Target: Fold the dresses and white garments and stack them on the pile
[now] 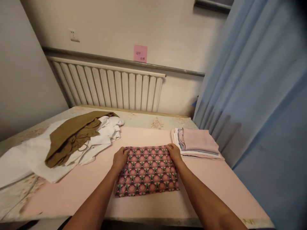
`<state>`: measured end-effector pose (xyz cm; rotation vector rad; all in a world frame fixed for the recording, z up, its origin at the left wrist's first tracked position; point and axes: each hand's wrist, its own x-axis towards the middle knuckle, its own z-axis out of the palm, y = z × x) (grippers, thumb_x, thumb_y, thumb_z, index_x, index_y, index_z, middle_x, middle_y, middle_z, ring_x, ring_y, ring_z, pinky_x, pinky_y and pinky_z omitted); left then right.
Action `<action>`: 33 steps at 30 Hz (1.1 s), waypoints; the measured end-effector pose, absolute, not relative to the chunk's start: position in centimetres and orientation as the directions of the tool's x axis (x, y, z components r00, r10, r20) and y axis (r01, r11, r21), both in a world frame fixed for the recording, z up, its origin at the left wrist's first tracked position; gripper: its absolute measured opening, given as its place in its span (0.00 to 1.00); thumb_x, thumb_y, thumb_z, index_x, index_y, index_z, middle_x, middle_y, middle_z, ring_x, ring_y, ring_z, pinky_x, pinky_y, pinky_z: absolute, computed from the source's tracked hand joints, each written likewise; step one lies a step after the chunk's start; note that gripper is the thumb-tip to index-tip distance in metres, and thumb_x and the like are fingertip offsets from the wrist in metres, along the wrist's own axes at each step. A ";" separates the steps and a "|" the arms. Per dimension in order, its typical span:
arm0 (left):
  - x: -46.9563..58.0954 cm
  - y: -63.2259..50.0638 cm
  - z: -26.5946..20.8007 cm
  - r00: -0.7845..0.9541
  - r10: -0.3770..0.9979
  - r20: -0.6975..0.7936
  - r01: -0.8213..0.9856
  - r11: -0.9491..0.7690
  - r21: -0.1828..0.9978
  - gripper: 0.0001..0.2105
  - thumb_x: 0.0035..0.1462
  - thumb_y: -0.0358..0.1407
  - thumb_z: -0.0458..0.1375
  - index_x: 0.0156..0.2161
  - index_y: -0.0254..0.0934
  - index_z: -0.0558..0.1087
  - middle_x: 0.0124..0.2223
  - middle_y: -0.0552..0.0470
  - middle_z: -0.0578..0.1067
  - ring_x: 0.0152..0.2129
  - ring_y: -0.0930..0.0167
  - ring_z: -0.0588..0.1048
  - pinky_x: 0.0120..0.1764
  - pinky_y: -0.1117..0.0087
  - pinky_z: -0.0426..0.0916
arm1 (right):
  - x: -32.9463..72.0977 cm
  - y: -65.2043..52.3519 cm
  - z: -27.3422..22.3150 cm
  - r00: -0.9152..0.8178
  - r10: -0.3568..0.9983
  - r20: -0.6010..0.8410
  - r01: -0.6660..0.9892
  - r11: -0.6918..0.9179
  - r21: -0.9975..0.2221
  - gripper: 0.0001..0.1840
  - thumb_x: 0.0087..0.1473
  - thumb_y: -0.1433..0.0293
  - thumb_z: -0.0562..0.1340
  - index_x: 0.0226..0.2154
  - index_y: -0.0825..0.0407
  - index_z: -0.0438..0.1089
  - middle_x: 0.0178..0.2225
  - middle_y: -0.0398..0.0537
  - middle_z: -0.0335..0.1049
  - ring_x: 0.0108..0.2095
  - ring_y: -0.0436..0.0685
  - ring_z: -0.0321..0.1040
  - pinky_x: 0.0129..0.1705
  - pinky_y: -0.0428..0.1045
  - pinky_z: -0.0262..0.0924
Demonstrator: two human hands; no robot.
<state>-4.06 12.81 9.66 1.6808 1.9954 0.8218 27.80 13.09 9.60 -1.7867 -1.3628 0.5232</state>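
Bare hands (pixel 120 157), bare forearms (pixel 201 193)

White radiator (pixel 111 86) beside blue curtain (pixel 242 105).

Pink note (pixel 140 53): writing illegibly small. Dark wall frame (pixel 212 6), far right, cut by top edge. White cloth (pixel 16 159) runs off left edge. Patterned cloth (pixel 148 171): underside hidden. Blue curtain (pixel 251 83) cut at right edge.

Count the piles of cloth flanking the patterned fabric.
2: a rumpled white-and-brown heap left of the patterned fabric, and a folded stack right of it. Layers within each may be hidden.
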 end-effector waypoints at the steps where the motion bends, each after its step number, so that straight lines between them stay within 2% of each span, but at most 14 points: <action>1: -4.1 13.6 8.9 -0.195 0.980 0.029 0.733 0.125 0.668 0.12 0.57 0.43 0.50 0.33 0.38 0.72 0.32 0.49 0.78 0.33 0.65 0.76 0.35 0.69 0.65 | 28.0 13.9 8.5 0.332 0.938 0.096 0.599 -0.131 -0.790 0.11 0.58 0.64 0.61 0.37 0.55 0.73 0.37 0.49 0.74 0.39 0.58 0.71 0.43 0.52 0.65; 4: -4.6 14.0 6.7 -0.199 0.979 -0.038 0.709 0.171 0.684 0.14 0.57 0.43 0.50 0.37 0.36 0.74 0.36 0.48 0.80 0.35 0.65 0.77 0.36 0.70 0.66 | 28.6 14.5 5.6 0.322 0.947 -0.005 0.612 -0.212 -0.762 0.16 0.61 0.62 0.61 0.49 0.53 0.68 0.49 0.50 0.68 0.44 0.57 0.69 0.45 0.56 0.67; 7: -5.2 13.3 5.6 -0.207 0.976 -0.064 0.695 0.192 0.693 0.16 0.58 0.45 0.50 0.41 0.37 0.74 0.38 0.50 0.80 0.37 0.66 0.78 0.36 0.71 0.67 | 29.3 14.1 4.0 0.296 0.955 -0.033 0.636 -0.222 -0.739 0.18 0.61 0.62 0.61 0.51 0.52 0.66 0.51 0.51 0.66 0.45 0.57 0.69 0.46 0.57 0.67; 9: -5.3 13.1 5.4 -0.222 0.973 -0.067 0.697 0.206 0.687 0.14 0.55 0.42 0.53 0.42 0.37 0.74 0.37 0.51 0.80 0.35 0.67 0.78 0.36 0.72 0.67 | 29.5 14.1 3.8 0.283 0.959 -0.014 0.658 -0.205 -0.725 0.16 0.61 0.62 0.61 0.48 0.54 0.68 0.47 0.50 0.69 0.43 0.56 0.70 0.44 0.55 0.68; 12: -5.2 13.1 5.7 -0.249 0.968 -0.025 0.712 0.200 0.673 0.15 0.55 0.36 0.53 0.47 0.38 0.71 0.37 0.51 0.80 0.35 0.69 0.78 0.37 0.72 0.67 | 29.6 14.3 4.1 0.289 0.956 0.059 0.700 -0.169 -0.694 0.11 0.59 0.67 0.59 0.43 0.54 0.73 0.35 0.45 0.74 0.36 0.53 0.72 0.41 0.50 0.67; 15: -4.7 12.9 6.3 -0.242 0.970 0.036 0.747 0.162 0.645 0.16 0.58 0.36 0.49 0.50 0.37 0.69 0.37 0.50 0.79 0.35 0.68 0.77 0.38 0.70 0.67 | 29.4 14.4 4.7 0.292 0.943 0.156 0.751 -0.126 -0.648 0.17 0.56 0.70 0.55 0.44 0.54 0.74 0.30 0.45 0.76 0.35 0.55 0.73 0.40 0.50 0.66; 18: -3.7 12.1 6.9 -0.221 0.969 0.106 0.809 0.122 0.575 0.16 0.59 0.35 0.48 0.49 0.34 0.70 0.43 0.41 0.78 0.43 0.61 0.75 0.45 0.63 0.66 | 28.3 13.5 5.3 0.238 0.934 0.267 0.811 -0.040 -0.584 0.21 0.55 0.73 0.53 0.50 0.58 0.71 0.40 0.55 0.76 0.44 0.60 0.72 0.48 0.54 0.63; 20: -2.4 11.1 7.3 -0.189 0.969 0.160 0.846 0.078 0.527 0.16 0.58 0.33 0.48 0.49 0.32 0.71 0.51 0.36 0.74 0.51 0.58 0.70 0.51 0.58 0.63 | 26.9 12.2 5.6 0.155 0.928 0.339 0.843 0.054 -0.535 0.24 0.55 0.75 0.53 0.54 0.61 0.67 0.51 0.61 0.70 0.54 0.61 0.65 0.57 0.55 0.57; 22: -0.5 9.7 7.4 -0.121 0.969 0.216 0.879 0.003 0.476 0.18 0.59 0.31 0.47 0.52 0.34 0.69 0.59 0.38 0.68 0.58 0.58 0.63 0.57 0.57 0.58 | 25.1 10.4 5.7 0.051 0.920 0.387 0.857 0.159 -0.491 0.25 0.56 0.75 0.52 0.56 0.60 0.65 0.59 0.60 0.63 0.61 0.61 0.57 0.62 0.56 0.50; 23: 0.6 8.9 7.3 -0.066 0.969 0.240 0.893 -0.050 0.447 0.19 0.59 0.32 0.47 0.55 0.36 0.68 0.62 0.41 0.65 0.61 0.60 0.60 0.59 0.58 0.55 | 24.0 9.4 5.5 -0.004 0.915 0.404 0.859 0.210 -0.467 0.25 0.58 0.74 0.51 0.57 0.58 0.65 0.60 0.58 0.61 0.62 0.59 0.54 0.63 0.55 0.49; 25: 2.8 7.2 6.6 0.083 0.952 0.293 0.939 -0.173 0.297 0.22 0.61 0.32 0.45 0.59 0.37 0.65 0.66 0.43 0.60 0.64 0.59 0.54 0.62 0.54 0.51 | 22.1 7.2 4.8 -0.158 0.883 0.442 0.862 0.342 -0.374 0.24 0.60 0.73 0.49 0.58 0.56 0.64 0.61 0.55 0.60 0.63 0.58 0.52 0.64 0.57 0.47; 27: 4.7 5.5 5.3 0.169 0.950 0.263 0.953 -0.226 0.203 0.22 0.62 0.33 0.45 0.60 0.39 0.65 0.67 0.45 0.58 0.64 0.58 0.53 0.62 0.50 0.50 | 20.6 5.2 3.6 -0.262 0.863 0.431 0.870 0.405 -0.281 0.24 0.62 0.72 0.49 0.59 0.55 0.63 0.62 0.55 0.59 0.64 0.59 0.50 0.65 0.58 0.46; 30: 6.1 3.8 3.3 0.201 0.963 0.182 0.962 -0.229 0.148 0.24 0.62 0.34 0.45 0.62 0.40 0.64 0.67 0.47 0.59 0.64 0.58 0.55 0.62 0.47 0.50 | 19.5 3.0 1.9 -0.294 0.886 0.359 0.894 0.387 -0.224 0.23 0.64 0.68 0.51 0.60 0.52 0.61 0.63 0.52 0.58 0.64 0.59 0.50 0.65 0.59 0.44; 33: 6.1 3.2 2.1 0.207 0.959 0.196 0.965 -0.233 0.122 0.25 0.62 0.36 0.45 0.64 0.39 0.61 0.67 0.48 0.59 0.64 0.57 0.55 0.63 0.47 0.47 | 19.5 2.2 1.2 -0.262 0.907 0.331 0.915 0.342 -0.213 0.24 0.65 0.64 0.51 0.62 0.49 0.59 0.64 0.49 0.55 0.65 0.59 0.47 0.66 0.60 0.41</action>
